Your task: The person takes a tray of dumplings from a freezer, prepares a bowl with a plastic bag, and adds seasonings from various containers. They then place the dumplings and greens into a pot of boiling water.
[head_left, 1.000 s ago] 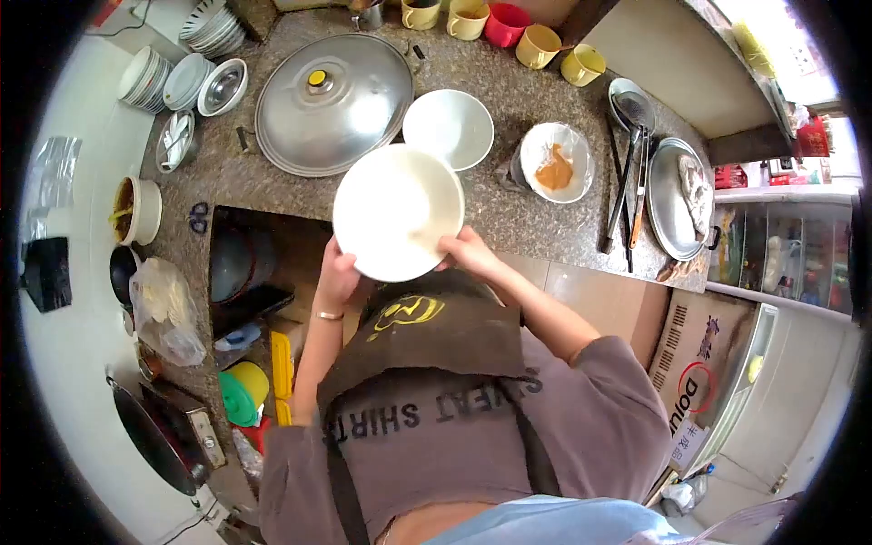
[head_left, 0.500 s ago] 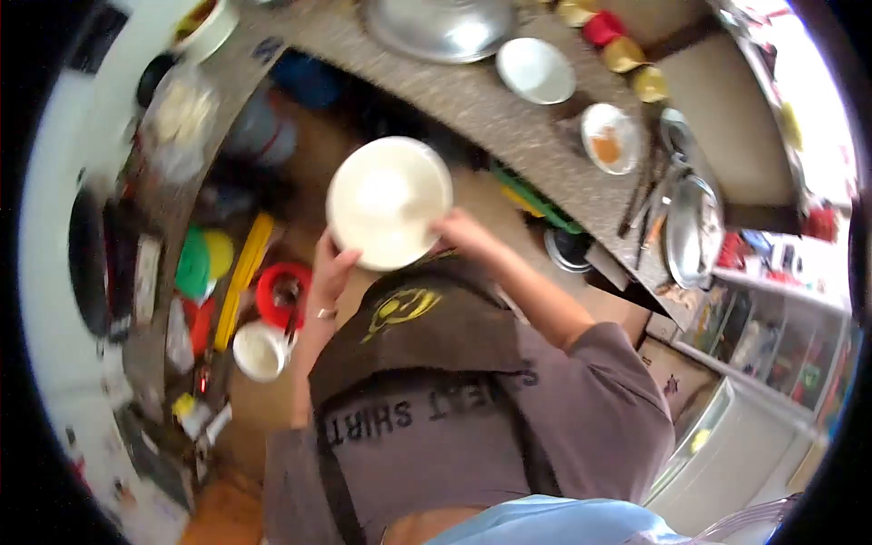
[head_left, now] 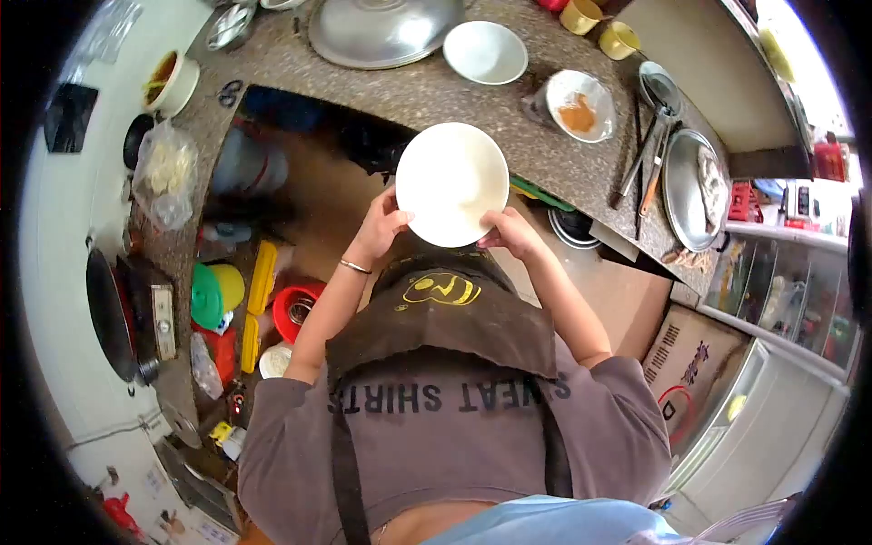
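A white bowl (head_left: 451, 184) is held up in front of my apron, between both hands, its open top facing me. My left hand (head_left: 382, 222) grips the rim at the lower left, thumb over the edge. At the lower right, my right hand (head_left: 511, 233) pinches the rim the same way. The fingers beneath the bowl are largely hidden. Beyond it on the speckled counter (head_left: 400, 95) are a white bowl (head_left: 486, 53) and a bag-lined bowl with orange-brown powder (head_left: 578, 113).
A large metal lid (head_left: 386, 27) lies at the counter's back. Ladles (head_left: 656, 127) and a metal platter (head_left: 688, 195) are at the right. To the left are a plastic bag (head_left: 166, 177), a wok (head_left: 110, 304) and a red basin (head_left: 295, 307) lower down.
The bowl and both hands have shifted right in the view, and my right hand's grip is lower on the rim. The camera view has turned, moving the counter items left.
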